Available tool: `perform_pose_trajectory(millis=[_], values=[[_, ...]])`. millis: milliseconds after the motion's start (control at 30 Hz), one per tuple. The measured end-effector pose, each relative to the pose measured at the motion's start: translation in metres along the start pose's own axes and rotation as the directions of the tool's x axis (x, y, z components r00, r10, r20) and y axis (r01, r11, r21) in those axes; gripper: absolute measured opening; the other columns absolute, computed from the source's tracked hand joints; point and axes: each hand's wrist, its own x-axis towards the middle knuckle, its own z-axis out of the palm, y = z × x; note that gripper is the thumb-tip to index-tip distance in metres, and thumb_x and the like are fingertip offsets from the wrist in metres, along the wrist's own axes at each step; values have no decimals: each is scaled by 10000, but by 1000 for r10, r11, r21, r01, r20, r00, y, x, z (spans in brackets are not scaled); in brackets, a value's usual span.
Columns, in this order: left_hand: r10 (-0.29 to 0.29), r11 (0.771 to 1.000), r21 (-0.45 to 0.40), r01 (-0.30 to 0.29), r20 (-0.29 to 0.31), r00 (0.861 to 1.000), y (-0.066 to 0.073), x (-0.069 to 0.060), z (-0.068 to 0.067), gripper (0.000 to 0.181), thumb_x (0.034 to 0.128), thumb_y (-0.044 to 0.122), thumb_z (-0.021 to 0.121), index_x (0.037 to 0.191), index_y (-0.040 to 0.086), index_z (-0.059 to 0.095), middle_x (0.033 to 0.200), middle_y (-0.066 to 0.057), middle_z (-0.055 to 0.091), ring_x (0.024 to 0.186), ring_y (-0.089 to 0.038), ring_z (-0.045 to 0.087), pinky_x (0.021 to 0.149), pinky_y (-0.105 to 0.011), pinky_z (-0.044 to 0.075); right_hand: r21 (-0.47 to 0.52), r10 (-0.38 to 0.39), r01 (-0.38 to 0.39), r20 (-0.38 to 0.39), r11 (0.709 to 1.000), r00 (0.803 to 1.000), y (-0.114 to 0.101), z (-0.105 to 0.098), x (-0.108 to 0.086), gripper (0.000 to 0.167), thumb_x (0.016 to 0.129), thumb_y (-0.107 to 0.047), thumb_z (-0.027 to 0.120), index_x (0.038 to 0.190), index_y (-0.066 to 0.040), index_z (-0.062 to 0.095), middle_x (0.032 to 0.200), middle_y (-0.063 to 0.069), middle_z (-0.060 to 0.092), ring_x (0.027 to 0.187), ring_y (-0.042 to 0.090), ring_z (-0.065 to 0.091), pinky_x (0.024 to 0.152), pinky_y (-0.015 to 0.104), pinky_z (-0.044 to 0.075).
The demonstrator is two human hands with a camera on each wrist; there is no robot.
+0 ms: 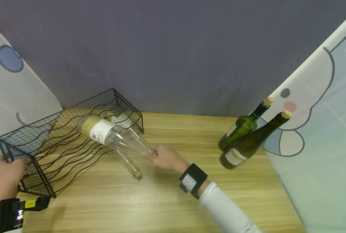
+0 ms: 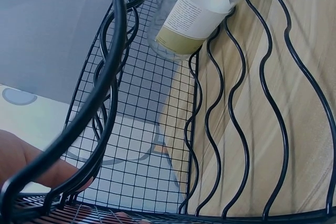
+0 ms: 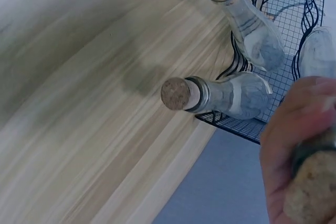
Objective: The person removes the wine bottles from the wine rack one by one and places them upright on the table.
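My left hand grips the near left end of a black wire bottle rack; in the left wrist view its fingers curl by the wavy rods. My right hand holds a clear glass wine bottle by its neck. That bottle, with a white and olive label, is tilted over the rack, its base toward the far left. Inside the rack lie two clear corked bottles, a lower one and an upper one in the right wrist view. The held bottle partly covers them in the head view.
Two corked bottles, a green one and a darker brown-green one, stand on the right of the wooden table. A grey wall rises behind, with cartoon-printed panels on both sides.
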Motion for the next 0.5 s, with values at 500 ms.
perform_pose_trajectory(millis=[500], values=[[19,1000,-16,-19,-3,1000,-4,4,1,674,1002,187,277,1548,-65,-27,1612,-327,9,1466,-538,127,1125,-697,266,14,69,-69,-2,998,998,1,-14,-4,410,916,-509,623,681,-197,497,551,-89,397,495,66,360,452,206,299]])
